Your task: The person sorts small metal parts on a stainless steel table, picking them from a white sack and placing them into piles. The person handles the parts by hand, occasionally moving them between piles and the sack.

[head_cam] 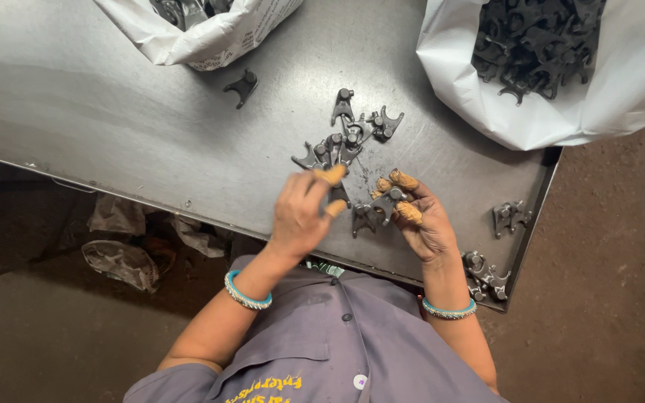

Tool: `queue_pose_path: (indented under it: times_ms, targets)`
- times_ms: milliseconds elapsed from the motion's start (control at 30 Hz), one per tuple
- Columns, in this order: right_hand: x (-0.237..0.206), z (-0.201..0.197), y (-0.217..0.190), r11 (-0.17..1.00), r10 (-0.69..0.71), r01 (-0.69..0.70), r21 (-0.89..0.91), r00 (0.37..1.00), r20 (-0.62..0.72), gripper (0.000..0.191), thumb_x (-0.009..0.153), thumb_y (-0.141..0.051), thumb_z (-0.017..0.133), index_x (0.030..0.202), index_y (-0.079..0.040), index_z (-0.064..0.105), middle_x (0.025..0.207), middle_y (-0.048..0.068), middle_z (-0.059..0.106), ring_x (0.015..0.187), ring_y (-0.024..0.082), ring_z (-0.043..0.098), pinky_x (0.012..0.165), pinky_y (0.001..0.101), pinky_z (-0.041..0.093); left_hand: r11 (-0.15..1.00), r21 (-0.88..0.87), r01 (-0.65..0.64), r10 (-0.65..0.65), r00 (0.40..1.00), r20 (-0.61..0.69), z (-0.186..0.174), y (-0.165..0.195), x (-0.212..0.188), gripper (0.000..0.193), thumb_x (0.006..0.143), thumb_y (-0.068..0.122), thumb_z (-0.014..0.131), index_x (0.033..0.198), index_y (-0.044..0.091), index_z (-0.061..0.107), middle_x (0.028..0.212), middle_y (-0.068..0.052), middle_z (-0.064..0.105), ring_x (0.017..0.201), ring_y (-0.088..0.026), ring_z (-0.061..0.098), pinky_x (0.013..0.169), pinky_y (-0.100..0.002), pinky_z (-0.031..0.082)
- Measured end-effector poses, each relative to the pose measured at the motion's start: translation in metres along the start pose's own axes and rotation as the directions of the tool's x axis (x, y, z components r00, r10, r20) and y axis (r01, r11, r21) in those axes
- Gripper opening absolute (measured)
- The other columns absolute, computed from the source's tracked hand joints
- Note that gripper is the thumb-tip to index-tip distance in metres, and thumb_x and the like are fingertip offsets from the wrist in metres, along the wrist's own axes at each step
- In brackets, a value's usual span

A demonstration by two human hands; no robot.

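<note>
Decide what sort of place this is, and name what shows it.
Probably a small metalworking or parts-sorting workshop: a grey steel worktable, white plastic sacks full of dark forked metal castings, and a bare earthen floor.

Left tabletop (pixel 98 97) open — sacks (pixel 606 89) (two) crowd far edge.

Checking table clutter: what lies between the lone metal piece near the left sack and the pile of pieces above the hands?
In the head view, only bare grey table lies between the lone piece and the pile.
</note>
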State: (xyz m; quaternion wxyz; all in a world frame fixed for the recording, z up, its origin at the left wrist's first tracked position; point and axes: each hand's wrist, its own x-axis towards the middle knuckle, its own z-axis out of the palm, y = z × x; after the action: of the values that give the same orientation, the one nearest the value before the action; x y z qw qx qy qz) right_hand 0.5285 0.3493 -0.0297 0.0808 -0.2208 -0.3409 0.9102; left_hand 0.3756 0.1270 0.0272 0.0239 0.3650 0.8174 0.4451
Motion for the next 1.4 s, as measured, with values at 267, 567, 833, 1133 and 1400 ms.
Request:
queue_pose_path:
  times_ms: [267, 567, 833, 1133, 1400]
  targets:
    - [-0.004, 0.021, 0.004, 0.983, 0.003, -0.003, -0.181, 1.000, 0.000, 0.056, 0.085, -0.004, 0.080, 0.137, 0.001, 0.061, 0.128, 0.015, 0.067, 0.114, 0.021, 0.067, 0.098, 0.0347, 0.057, 0.542, -0.708, 0.453, -0.310, 0.891, 0.332, 0.038, -0.008, -0.019, 0.029, 0.086, 0.003, 0.084, 0.112, -0.004, 0.074, 0.100, -0.007, 0.077, 0.088, -0.009, 0.070, 0.075, -0.024, 0.056]
    - [-0.015, 0.019, 0.001, 0.869, 0.082, -0.061, -0.491, 0.996, 0.020, 0.037, 0.090, -0.002, 0.071, 0.126, 0.007, 0.066, 0.102, 0.011, 0.074, 0.086, 0.016, 0.071, 0.075, 0.0286, 0.058, 0.287, -0.710, 0.643, -0.392, 0.755, 0.525, 0.043, -0.027, -0.019, 0.025, 0.088, 0.005, 0.076, 0.111, -0.003, 0.073, 0.091, -0.006, 0.076, 0.076, -0.012, 0.072, 0.061, -0.025, 0.056]
    - [0.000, 0.035, -0.083, 0.914, -0.393, 0.361, -0.185, 0.900, -0.188, 0.029, 0.095, 0.005, 0.059, 0.123, 0.000, 0.059, 0.112, 0.020, 0.071, 0.081, 0.020, 0.069, 0.067, 0.0285, 0.060, 0.982, -0.042, 0.184, -0.188, 0.976, -0.112, -0.015, -0.048, 0.023, 0.048, 0.090, 0.025, 0.086, 0.134, 0.014, 0.069, 0.131, -0.012, 0.059, 0.080, -0.016, 0.069, 0.068, -0.028, 0.061]
    - [-0.016, 0.113, 0.009, -0.005, -0.292, 0.093, -0.996, 0.952, 0.091, 0.071, 0.061, -0.022, 0.093, 0.125, -0.006, 0.065, 0.104, 0.012, 0.061, 0.093, 0.026, 0.059, 0.074, 0.0366, 0.055, 0.902, 0.333, 0.273, -0.270, 0.961, -0.057, -0.058, -0.109, 0.097, 0.103, 0.059, 0.032, 0.100, 0.149, 0.013, 0.053, 0.156, -0.025, 0.032, 0.119, -0.046, 0.057, 0.096, -0.048, 0.051]
    - [-0.019, 0.085, 0.028, -0.185, -0.393, 0.215, -0.959, 0.878, 0.273, 0.045, 0.073, -0.006, 0.085, 0.114, -0.007, 0.067, 0.109, 0.011, 0.069, 0.101, 0.032, 0.060, 0.092, 0.0418, 0.050, 0.933, 0.276, 0.230, -0.254, 0.966, 0.053, -0.045, -0.120, 0.095, 0.088, 0.065, 0.026, 0.097, 0.140, 0.004, 0.055, 0.153, -0.017, 0.052, 0.132, -0.037, 0.057, 0.107, -0.044, 0.050]
